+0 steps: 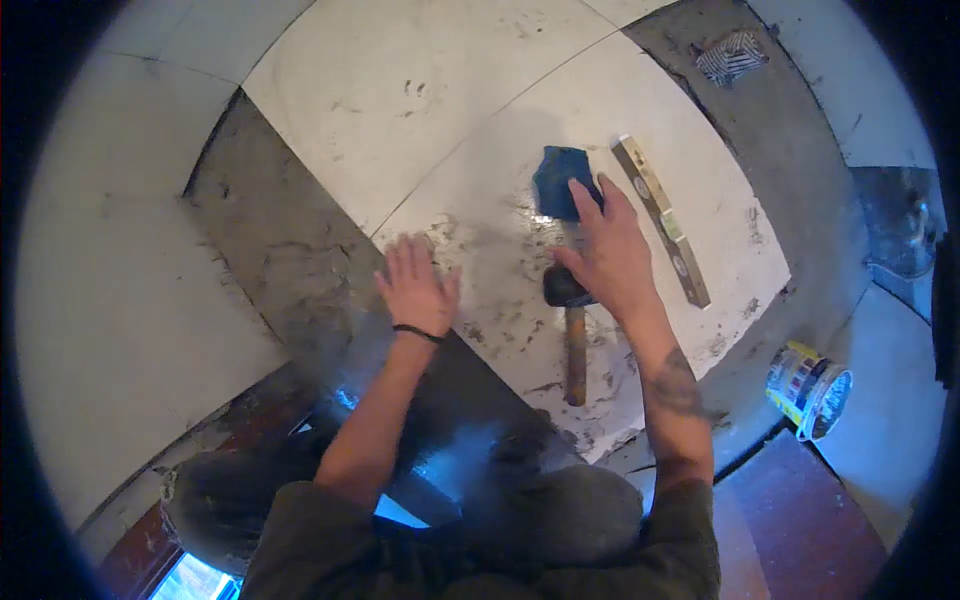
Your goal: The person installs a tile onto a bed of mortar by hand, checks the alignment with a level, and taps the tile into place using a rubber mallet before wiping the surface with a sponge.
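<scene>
My left hand (415, 290) rests with spread fingers on the smudged white tile (500, 350), near the tile's left edge. My right hand (605, 250) is open, fingers apart, its index and middle fingertips over a blue flat piece (555, 175); I cannot tell if they touch it. Just below my right thumb lies a black-headed rubber mallet (562, 283) with a wooden handle pointing toward me, partly hidden by the hand. A spirit level (650, 200) lies slanted on the tile to the right of my right hand.
A striped cloth (730, 58) lies on grey screed (800, 120) at the top right. A paint bucket (805, 390) stands at the right, beside a reddish board (800, 500). More pale tiles (120, 260) lie at the left, past a rough grey strip (250, 190).
</scene>
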`<state>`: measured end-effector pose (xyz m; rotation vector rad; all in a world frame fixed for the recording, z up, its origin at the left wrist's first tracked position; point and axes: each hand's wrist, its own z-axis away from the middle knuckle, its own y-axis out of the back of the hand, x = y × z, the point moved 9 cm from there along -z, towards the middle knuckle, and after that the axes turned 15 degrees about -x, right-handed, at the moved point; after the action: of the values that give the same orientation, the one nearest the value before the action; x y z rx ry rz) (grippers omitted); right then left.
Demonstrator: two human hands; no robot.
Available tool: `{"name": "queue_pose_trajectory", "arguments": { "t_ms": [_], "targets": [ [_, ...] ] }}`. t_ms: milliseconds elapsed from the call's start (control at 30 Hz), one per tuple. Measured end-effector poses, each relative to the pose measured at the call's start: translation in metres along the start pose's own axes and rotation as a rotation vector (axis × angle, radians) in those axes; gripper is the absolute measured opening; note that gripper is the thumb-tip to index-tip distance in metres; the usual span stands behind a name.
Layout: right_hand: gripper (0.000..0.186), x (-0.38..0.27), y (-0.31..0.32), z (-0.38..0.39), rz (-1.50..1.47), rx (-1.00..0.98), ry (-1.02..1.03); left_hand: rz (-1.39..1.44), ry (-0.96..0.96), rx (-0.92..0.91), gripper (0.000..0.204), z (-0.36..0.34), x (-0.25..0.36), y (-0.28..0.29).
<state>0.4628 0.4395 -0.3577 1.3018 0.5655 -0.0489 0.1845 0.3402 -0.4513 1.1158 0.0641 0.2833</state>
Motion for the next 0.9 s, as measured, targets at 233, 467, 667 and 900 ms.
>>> {"name": "queue_pose_trajectory", "arguments": {
  "t_ms": [233, 467, 667, 900],
  "targets": [
    [0.068, -0.006, -0.047, -0.076, 0.017, -0.078, -0.104, 0.128, 0.113, -0.038, 0.063, 0.012, -0.040, 0.001],
    [0.049, -0.161, -0.147, -0.037, -0.074, -0.121, 0.262, 0.477, 0.328, 0.303, 0.042, 0.007, -0.134, 0.025],
    [0.040, -0.201, -0.119, 0.016, -0.516, -0.223, 0.475, 0.503, 0.274, 0.430, 0.038, -0.022, -0.160, 0.043],
    [0.039, 0.134, 0.101, 0.223, -0.675, 0.414, -0.517, 0.313, -0.058, 0.303, 0.027, -0.061, -0.119, 0.032]
  ]
}}
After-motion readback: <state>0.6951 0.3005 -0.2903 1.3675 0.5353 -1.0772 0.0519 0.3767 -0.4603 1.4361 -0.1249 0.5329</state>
